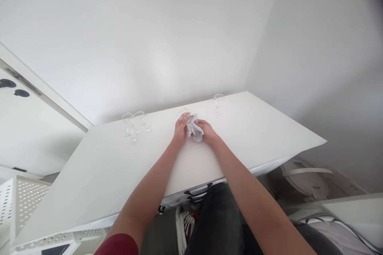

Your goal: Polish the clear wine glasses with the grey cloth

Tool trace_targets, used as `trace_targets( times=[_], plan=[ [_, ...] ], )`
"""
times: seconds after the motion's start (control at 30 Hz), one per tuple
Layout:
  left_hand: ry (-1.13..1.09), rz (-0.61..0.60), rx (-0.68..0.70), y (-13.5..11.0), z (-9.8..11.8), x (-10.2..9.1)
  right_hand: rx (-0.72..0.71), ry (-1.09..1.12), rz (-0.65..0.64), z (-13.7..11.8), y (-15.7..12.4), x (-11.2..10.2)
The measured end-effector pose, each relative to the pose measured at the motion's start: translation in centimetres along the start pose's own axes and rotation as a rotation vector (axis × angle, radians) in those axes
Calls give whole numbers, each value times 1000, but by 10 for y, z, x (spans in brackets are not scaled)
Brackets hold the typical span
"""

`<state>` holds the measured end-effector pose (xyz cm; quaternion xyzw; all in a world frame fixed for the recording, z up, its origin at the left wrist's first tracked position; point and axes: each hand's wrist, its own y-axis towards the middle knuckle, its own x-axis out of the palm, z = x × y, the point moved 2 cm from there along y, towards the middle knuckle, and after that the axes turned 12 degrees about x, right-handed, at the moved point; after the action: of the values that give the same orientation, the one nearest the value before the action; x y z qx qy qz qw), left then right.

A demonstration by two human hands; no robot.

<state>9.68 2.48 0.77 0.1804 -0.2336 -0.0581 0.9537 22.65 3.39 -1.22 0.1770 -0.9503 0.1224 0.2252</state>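
My left hand (180, 130) is closed around a clear wine glass (183, 114) held over the white table (245, 135). My right hand (206, 131) grips a crumpled white cloth (194, 130) pressed against the glass. Both hands meet near the far middle of the table. The lower part of the glass is hidden by fingers and cloth.
Two clear wine glasses (134, 121) stand close together at the far left of the table, and one more glass (218, 101) stands at the far right by the wall. A white perforated rack (24, 199) is at lower left; drawers with black handles (199, 191) sit under the table.
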Motion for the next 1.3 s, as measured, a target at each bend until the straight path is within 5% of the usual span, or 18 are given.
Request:
trace_targets(
  times=[0.17, 0.27, 0.57, 0.83, 1.1, 1.3],
  plan=[
    [13, 71, 89, 4, 0, -7, -243, 221, 381, -5, 10, -20],
    [12, 115, 109, 6, -1, -11, -340, 207, 504, -6, 12, -30],
    [4, 127, 229, 6, 1, -7, -177, -43, 208, 0, 8, -2],
    [54, 0, 230, 0, 9, 4, -249, -42, 457, -5, 5, -17],
    [-16, 28, 209, 2, 6, -1, -133, -61, 222, 0, 9, -4],
    [33, 13, 208, -1, 11, 7, -226, -281, 462, -3, 8, -16]
  ],
)
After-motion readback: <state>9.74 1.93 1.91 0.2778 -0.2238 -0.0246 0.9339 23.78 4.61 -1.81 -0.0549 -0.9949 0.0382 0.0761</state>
